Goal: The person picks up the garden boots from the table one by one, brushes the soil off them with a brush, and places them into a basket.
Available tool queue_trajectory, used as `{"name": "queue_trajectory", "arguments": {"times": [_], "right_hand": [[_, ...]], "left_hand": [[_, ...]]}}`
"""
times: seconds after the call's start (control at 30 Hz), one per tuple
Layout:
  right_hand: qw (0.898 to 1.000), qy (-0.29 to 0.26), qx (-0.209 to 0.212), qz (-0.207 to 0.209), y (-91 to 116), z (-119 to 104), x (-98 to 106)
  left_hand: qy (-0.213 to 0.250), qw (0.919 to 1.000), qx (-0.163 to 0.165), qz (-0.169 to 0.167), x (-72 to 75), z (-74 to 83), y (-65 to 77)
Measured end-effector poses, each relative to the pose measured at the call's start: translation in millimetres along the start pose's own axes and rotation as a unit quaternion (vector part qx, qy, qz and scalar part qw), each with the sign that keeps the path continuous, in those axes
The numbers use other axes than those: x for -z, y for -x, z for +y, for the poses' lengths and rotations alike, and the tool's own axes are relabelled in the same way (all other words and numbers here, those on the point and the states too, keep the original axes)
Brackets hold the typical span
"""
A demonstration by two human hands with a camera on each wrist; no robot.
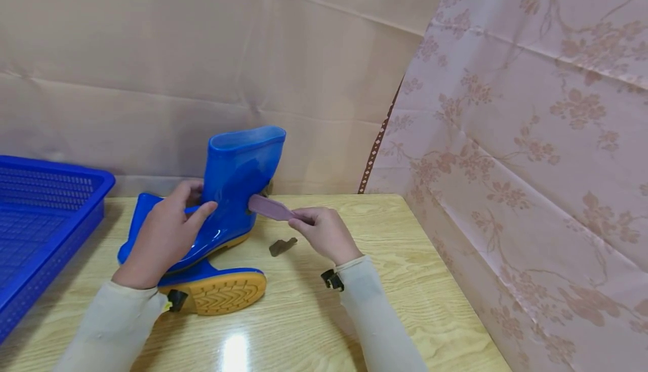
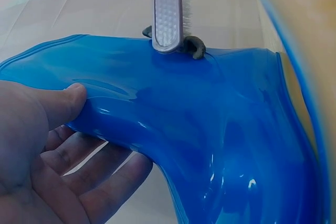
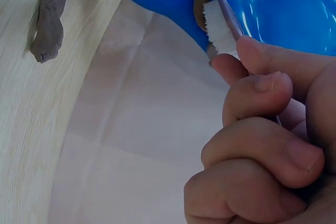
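Observation:
A blue rain boot (image 1: 238,172) stands upright, its toe toward the lower left. My left hand (image 1: 166,231) grips the front of its shaft, thumb on the near side, fingers round the other, as the left wrist view shows. In my right hand (image 1: 324,234), thumb and fingers pinch the handle of a mauve brush (image 1: 271,208). The brush's white bristles (image 3: 219,29) face a brown-grey clay-like lump (image 3: 200,7) stuck to the back of the boot, right beside it. A second blue boot lies on its side in front, with its yellow sole (image 1: 228,293) showing.
A loose grey-brown lump (image 1: 282,246) lies on the wooden table (image 1: 314,316), right of the boots. A blue plastic basket (image 1: 101,192) stands at the left. Beige cloth (image 1: 329,79) hangs behind the table, and flowered cloth (image 1: 506,152) along its right side.

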State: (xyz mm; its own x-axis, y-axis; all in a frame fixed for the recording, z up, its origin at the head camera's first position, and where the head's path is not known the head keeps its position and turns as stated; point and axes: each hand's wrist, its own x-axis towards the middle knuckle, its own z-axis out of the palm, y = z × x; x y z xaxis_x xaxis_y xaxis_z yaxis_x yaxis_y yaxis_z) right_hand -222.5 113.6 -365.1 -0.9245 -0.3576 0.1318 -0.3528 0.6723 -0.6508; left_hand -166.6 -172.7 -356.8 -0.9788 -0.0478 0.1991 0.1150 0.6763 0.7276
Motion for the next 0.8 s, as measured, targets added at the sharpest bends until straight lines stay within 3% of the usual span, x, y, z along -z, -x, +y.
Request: {"name": "queue_trajectory", "arguments": {"times": [0.53,0.8], "right_hand": [[1.000,0.006,-0.011,-0.024,2.2,1.7,8.2],[0.995,0.086,-0.031,-0.035,3.8,7.2,12.3]], "left_hand": [[0.000,1.0000,0.002,0.001,-0.9,-1.8,-0.7],[0.001,0.9999,0.012,-0.009,-0.4,-0.7,-1.2]]}}
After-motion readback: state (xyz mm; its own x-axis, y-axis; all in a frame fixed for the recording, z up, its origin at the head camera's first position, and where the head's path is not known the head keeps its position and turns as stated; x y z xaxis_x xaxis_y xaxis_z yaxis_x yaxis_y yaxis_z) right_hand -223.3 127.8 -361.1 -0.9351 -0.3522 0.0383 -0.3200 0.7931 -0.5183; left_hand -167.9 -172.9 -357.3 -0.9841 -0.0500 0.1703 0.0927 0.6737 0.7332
